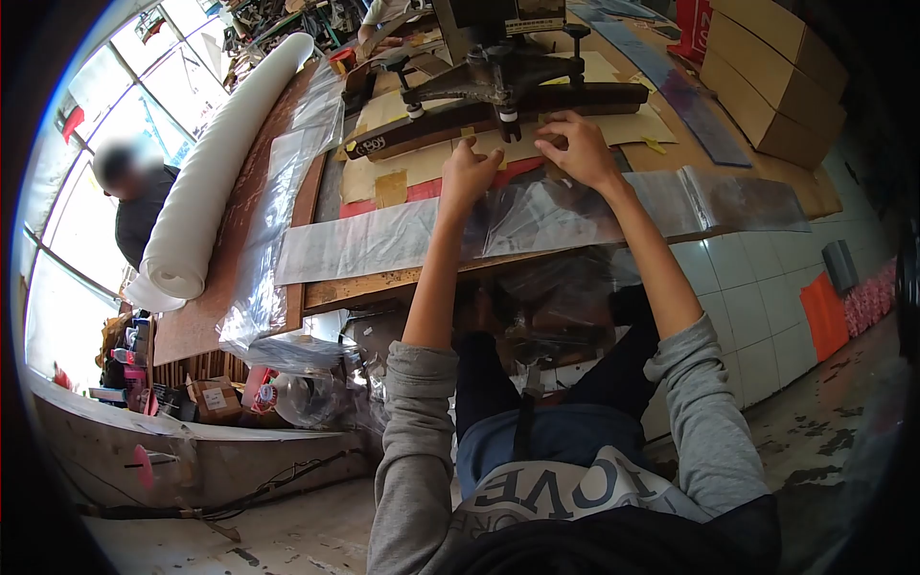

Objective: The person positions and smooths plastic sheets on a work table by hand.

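A dark metal press with a long dark bar marked with white letters stands over yellowish sheets on the table. My left hand is just below the bar, thumb and forefinger apart, with no object visible between them. My right hand is right of it near the bar, fingers bent; whether something small is in them cannot be made out. Clear plastic film lies along the table's front edge, under my wrists. Red material and a tan patch show beyond the film.
A large white roll lies along the left. Beyond it is a person in dark clothing; another person's hand shows behind the table. Cardboard boxes stand at the back right. A translucent strip lies beside them.
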Demonstrator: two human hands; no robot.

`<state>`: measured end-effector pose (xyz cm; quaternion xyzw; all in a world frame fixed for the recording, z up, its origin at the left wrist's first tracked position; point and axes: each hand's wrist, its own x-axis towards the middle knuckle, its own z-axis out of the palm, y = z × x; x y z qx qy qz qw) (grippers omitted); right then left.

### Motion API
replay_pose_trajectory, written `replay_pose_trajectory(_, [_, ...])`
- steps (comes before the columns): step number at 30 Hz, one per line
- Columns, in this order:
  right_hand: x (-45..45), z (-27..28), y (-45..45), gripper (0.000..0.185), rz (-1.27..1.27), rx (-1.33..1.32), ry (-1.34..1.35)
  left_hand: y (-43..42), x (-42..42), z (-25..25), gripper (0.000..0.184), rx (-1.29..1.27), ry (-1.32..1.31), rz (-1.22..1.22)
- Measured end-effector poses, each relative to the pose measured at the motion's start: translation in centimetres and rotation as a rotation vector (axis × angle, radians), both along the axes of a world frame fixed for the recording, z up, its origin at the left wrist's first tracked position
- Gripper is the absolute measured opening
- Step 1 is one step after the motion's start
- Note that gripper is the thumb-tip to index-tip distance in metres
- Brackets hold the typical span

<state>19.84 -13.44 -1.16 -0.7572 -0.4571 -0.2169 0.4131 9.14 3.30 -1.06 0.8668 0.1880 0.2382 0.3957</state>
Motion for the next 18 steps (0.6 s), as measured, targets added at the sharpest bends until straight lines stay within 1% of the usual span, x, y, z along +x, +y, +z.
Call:
replay_pose_trajectory(1, [0.0,-0.3,-0.1,0.017,0.036,-0.015,0.087,-0.3,0.0,0.3,0.065,0.078,0.042,-0.001])
replay_pose_trajectory(4, [0.4,-0.1,-0.1,0.016,0.162,-0.058,0.317,0.2,1.2,-1.5,0.072,0.375,0.029,0.066])
replay_pose_trajectory(6, [0.3,0.6,-0.4,0.014,0.268,-0.081,0.455,0.3,1.0,-1.9,0.074,0.435,-0.052,0.110])
replay_pose_trajectory(7, [0.1,1.0,-0.5,0.013,0.354,-0.047,0.553,0.2,0.6,-1.9,0.076,0.465,-0.087,0.131])
replay_pose_trajectory(8, [0.0,1.4,-0.6,0.013,0.441,-0.013,0.654,0.3,0.3,-1.9,0.074,0.344,-0.073,0.103])
replay_pose_trajectory(9, [-0.5,1.8,-0.8,0.012,0.528,0.022,0.758,-0.3,-0.7,-0.2,0.072,0.222,-0.055,0.076])
replay_pose_trajectory(10, [-0.8,1.8,-0.9,0.012,0.579,0.024,0.782,-0.5,-1.3,0.6,0.070,0.099,-0.038,0.051])
replay_pose_trajectory(13, [-0.9,2.7,-1.6,0.011,0.733,0.016,0.830,0.8,-1.3,-0.1,0.073,-0.344,-0.076,-0.050])
replay_pose_trajectory(14, [-1.3,3.0,-2.0,0.010,0.804,0.006,0.894,1.9,-1.1,-0.9,0.073,-0.389,-0.088,-0.113])
replay_pose_trajectory(15, [-1.5,3.4,-2.4,0.010,0.868,-0.062,0.913,1.4,-1.6,-0.3,0.070,-0.502,-0.132,-0.125])
replay_pose_trajectory(17, [-1.9,4.1,-3.0,0.010,0.991,-0.194,0.948,-1.0,-4.1,2.4,0.065,-0.723,-0.220,-0.151])
replay_pose_trajectory(18, [-2.0,4.4,-3.1,0.010,0.980,-0.272,0.894,-1.9,-5.1,3.6,0.062,-0.660,-0.188,-0.103])
